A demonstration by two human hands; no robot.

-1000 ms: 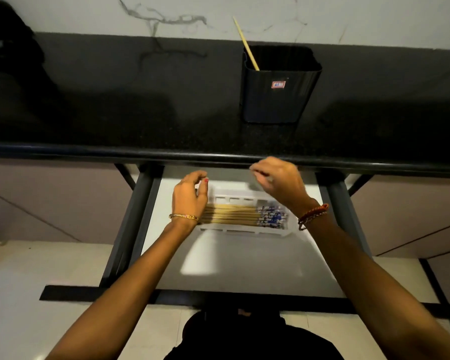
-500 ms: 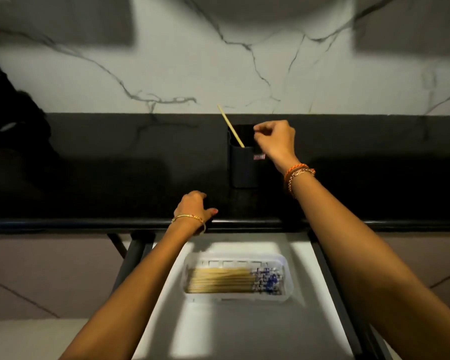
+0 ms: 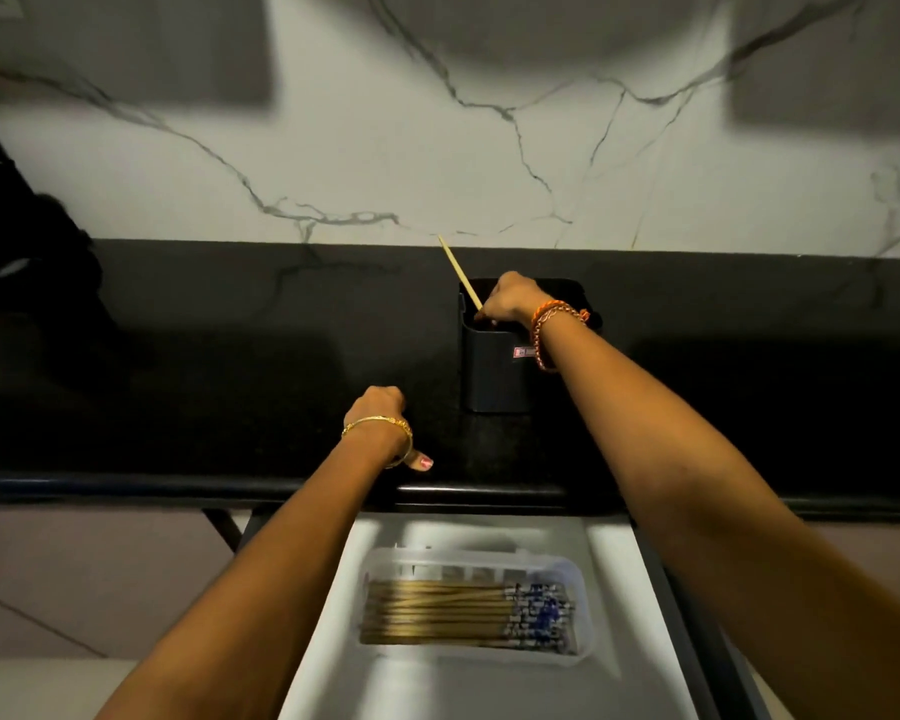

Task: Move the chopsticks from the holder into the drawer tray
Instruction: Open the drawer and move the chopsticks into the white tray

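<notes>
Her right hand (image 3: 510, 299) dips into the holder (image 3: 494, 371), fingers pinched on the last chopstick (image 3: 459, 272). Her left hand (image 3: 378, 415), curled loosely, rests empty on the counter (image 3: 230, 387) by its front edge.

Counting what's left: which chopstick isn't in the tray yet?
The lone chopstick leaning in the black holder at the right hand; the others lie flat in the tray.

Holder (image 3: 494, 371) on counter (image 3: 230, 381); tray (image 3: 583, 579) in drawer (image 3: 333, 641) below, chopsticks (image 3: 437, 613) inside.
</notes>
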